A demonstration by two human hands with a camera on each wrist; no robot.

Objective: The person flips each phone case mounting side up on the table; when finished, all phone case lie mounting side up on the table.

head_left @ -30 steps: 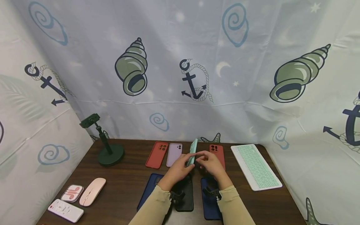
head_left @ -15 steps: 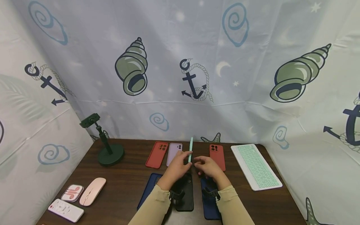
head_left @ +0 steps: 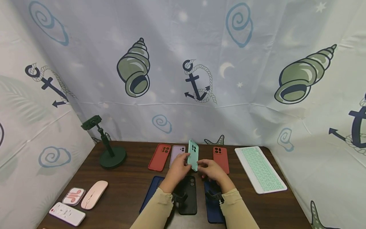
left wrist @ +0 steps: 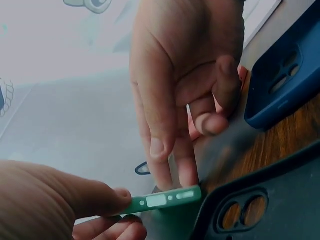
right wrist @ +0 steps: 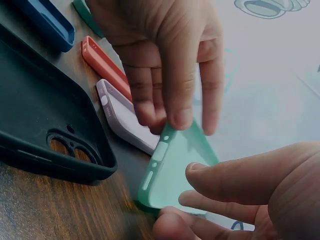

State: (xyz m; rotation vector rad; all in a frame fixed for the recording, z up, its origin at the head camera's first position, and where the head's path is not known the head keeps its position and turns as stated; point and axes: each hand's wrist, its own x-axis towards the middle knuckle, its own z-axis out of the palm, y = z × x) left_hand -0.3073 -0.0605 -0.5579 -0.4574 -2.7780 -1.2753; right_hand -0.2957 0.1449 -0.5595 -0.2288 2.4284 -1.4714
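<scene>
A mint green phone case (head_left: 193,152) stands nearly upright above the table, its camera holes at the top. My left hand (head_left: 178,170) pinches it by the left lower edge between thumb and fingers. Beside the lower right edge is my right hand (head_left: 212,169). In the left wrist view, the right hand (left wrist: 185,85) has two fingers stretched toward the case (left wrist: 165,200), its thumb apart from it; whether the fingertips touch cannot be told. Seen from the right wrist, the left thumb presses one corner of the case (right wrist: 175,165).
Behind lie red (head_left: 158,159), lilac (head_left: 178,149) and another red case (head_left: 221,159). Nearer are a black case (head_left: 188,198) and blue cases (head_left: 151,190) (head_left: 214,210). A keyboard (head_left: 261,170) lies right; a stand (head_left: 112,158), mouse (head_left: 94,195), earphone box (head_left: 73,196) and remote (head_left: 67,214) left.
The left hand has turned the mint case from edge-on until its camera-hole side shows. My right hand has come off the case's top area and drawn slightly down, then stayed near its edge.
</scene>
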